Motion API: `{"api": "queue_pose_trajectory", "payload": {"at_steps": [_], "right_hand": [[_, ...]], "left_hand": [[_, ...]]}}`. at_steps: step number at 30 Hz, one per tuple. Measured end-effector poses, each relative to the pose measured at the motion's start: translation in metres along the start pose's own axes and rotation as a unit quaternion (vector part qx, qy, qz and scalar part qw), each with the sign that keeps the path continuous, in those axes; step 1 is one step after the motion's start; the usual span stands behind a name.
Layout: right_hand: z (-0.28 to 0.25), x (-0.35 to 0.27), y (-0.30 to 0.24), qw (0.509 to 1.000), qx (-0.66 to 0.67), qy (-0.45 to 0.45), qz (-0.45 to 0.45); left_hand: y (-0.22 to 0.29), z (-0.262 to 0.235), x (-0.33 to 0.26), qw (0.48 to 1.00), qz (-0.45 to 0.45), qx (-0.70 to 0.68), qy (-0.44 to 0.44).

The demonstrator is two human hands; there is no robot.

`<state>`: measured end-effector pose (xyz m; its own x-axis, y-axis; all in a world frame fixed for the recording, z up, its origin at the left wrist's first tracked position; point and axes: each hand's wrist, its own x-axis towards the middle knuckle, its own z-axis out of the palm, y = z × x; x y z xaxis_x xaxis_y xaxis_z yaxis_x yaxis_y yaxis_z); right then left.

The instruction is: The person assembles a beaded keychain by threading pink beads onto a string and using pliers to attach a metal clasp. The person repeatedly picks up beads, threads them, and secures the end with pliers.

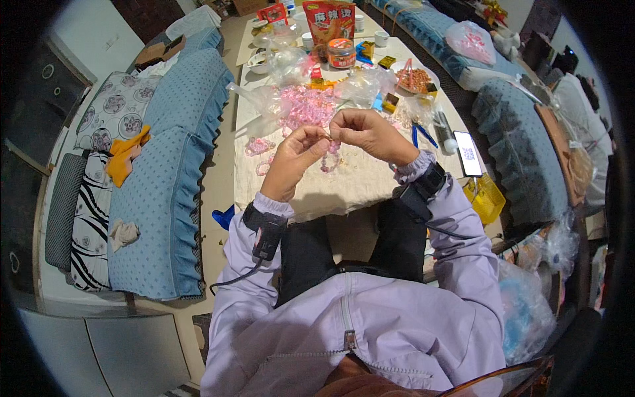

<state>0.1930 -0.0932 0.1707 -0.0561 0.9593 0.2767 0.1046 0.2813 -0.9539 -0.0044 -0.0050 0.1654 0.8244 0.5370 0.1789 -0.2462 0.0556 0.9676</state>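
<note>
Over the near part of the table, my left hand [291, 162] and my right hand [372, 135] meet with fingertips pinched close together. Below their fingers hangs a small loop of pink and purple beads, a beaded bracelet [330, 161]. Both hands seem to grip its upper end; the exact spot between the fingertips is too small to make out. Just beyond my hands lies a heap of pink beaded strands [307, 108] on clear plastic. More pink bracelets [259, 146] rest left of my left hand. Blue-handled pliers [423, 135] lie to the right of my right hand.
A cream cloth covers the table [264, 188]. Farther back stand a red food pouch [329, 23], a lidded jar [341, 53] and a plate of reddish-brown bits [413, 79]. At the right edge are a lit phone [469, 154] and a yellow basket [488, 200]. Blue-covered sofas [162, 178] flank the table.
</note>
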Motion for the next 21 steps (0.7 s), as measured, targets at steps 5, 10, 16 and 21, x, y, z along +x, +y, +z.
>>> {"api": "queue_pose_trajectory", "payload": {"at_steps": [5,10,16,21], "right_hand": [[-0.0009,-0.0008,-0.0042,1.000,-0.006,-0.006,-0.010],[-0.0041,-0.0023,-0.0098,1.000,-0.006,0.006,-0.013],[-0.0023,-0.0006,-0.0069,1.000,0.006,0.005,-0.001],[-0.0005,-0.0021,-0.0058,0.999,-0.032,0.005,0.010]], "left_hand": [[0.0020,0.0061,-0.0043,0.999,-0.013,0.032,0.000],[0.0030,-0.0001,-0.0023,0.999,-0.025,0.028,-0.029],[0.0012,0.0014,-0.0029,0.999,-0.013,0.007,-0.036],[-0.0063,0.0018,-0.0003,0.999,0.004,0.033,0.009]]}}
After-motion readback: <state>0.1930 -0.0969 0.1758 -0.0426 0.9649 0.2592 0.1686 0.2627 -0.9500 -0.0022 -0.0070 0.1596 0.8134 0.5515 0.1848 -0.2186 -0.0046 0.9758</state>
